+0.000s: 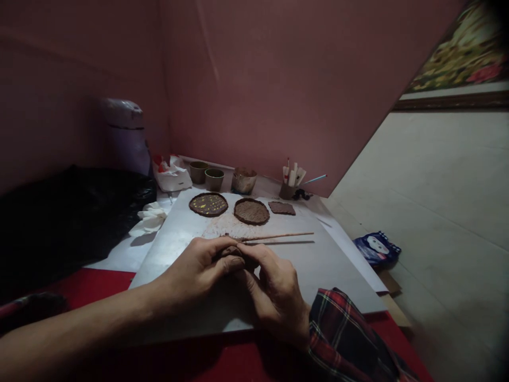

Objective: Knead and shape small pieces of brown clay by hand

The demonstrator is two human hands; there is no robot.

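Observation:
My left hand (201, 268) and my right hand (274, 289) meet over a grey board (326, 265), fingers pinched together around a small brown lump of clay (234, 252). A thin wooden stick (278, 236) runs rightward from my fingers; which hand holds it is hard to tell. Farther back on the board lie a dark clay disc with yellow dots (208, 204), a plain brown clay disc (251, 211) and a small brown clay slab (281, 208).
Behind the board stand two small cups (207, 176), a bowl (243, 180) and a holder with brushes (292, 183). White gloves (151, 217) and a black bag (67, 217) lie left. A blue packet (377, 248) lies right on the floor. Red cloth (103, 281) underneath.

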